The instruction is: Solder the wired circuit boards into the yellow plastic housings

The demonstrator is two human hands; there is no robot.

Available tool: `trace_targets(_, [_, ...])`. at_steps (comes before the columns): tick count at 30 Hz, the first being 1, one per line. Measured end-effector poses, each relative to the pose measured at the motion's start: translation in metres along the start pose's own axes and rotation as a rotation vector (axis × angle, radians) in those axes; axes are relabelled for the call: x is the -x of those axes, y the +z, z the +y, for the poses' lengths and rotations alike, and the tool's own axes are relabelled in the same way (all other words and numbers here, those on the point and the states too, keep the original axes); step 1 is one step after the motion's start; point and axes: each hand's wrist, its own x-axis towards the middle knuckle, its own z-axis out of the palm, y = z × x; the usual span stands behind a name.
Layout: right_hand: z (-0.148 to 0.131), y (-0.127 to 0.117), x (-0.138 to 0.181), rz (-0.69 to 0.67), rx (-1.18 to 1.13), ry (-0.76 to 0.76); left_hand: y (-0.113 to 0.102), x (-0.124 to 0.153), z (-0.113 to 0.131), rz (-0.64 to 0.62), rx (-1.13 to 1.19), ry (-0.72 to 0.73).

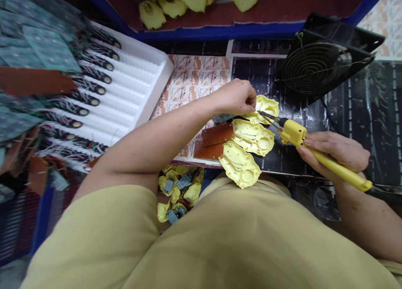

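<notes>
soldering, apparently: right hand (342,149) gripped yellow iron (294,132), left hand (236,97) narrow at two-o'clock shell (270,106), hold unclear; next move likely needed steadiness.

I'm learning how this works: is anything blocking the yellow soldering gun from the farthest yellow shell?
Nothing visible does. The soldering gun, in the right hand, already reaches over the farthest yellow shell. The left hand is at that shell's left end, not between them.

Yellow soldering tool (295,132) aslant over the farthest inside-up yellow shell (270,104), two matching shells (253,135) beside it
</notes>
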Motion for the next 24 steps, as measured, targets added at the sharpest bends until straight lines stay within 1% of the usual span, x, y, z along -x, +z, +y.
trace_targets(2, [0.0, -0.004, 0.004, 0.012, -0.016, 0.047, 0.0, 0.0, 0.0, -0.004, 0.005, 0.004])
trace_targets(4, [-0.001, -0.009, 0.012, 0.101, -0.018, 0.125, 0.0, 0.0, 0.001, -0.011, 0.007, 0.005])
trace_targets(6, [-0.002, -0.014, 0.023, 0.204, 0.036, 0.21, -0.001, 0.0, 0.002, -0.013, 0.002, -0.002])
trace_targets(7, [-0.003, -0.015, 0.028, 0.229, 0.069, 0.258, -0.001, 0.0, 0.003, -0.014, -0.001, -0.008])
trace_targets(9, [-0.006, -0.014, 0.035, 0.221, 0.089, 0.36, -0.002, 0.0, 0.004, -0.012, -0.005, -0.019])
trace_targets(11, [-0.008, -0.009, 0.038, 0.215, 0.052, 0.432, -0.002, 0.0, 0.003, -0.012, -0.004, -0.025])
trace_targets(13, [-0.009, -0.002, 0.039, 0.301, 0.031, 0.457, -0.001, 0.0, 0.002, -0.01, 0.003, -0.031])
trace_targets(16, [-0.004, 0.006, 0.042, 0.496, 0.051, 0.529, -0.001, 0.0, -0.002, -0.006, 0.021, -0.021])
trace_targets(18, [0.002, 0.009, 0.047, 0.563, 0.04, 0.58, -0.001, 0.0, -0.004, 0.008, 0.031, -0.004])
trace_targets(21, [0.011, 0.008, 0.053, 0.566, 0.003, 0.626, -0.001, 0.002, -0.003, 0.043, 0.015, -0.026])
trace_targets(24, [0.01, 0.009, 0.05, 0.53, -0.045, 0.7, 0.0, 0.005, 0.003, 0.065, -0.016, -0.068])
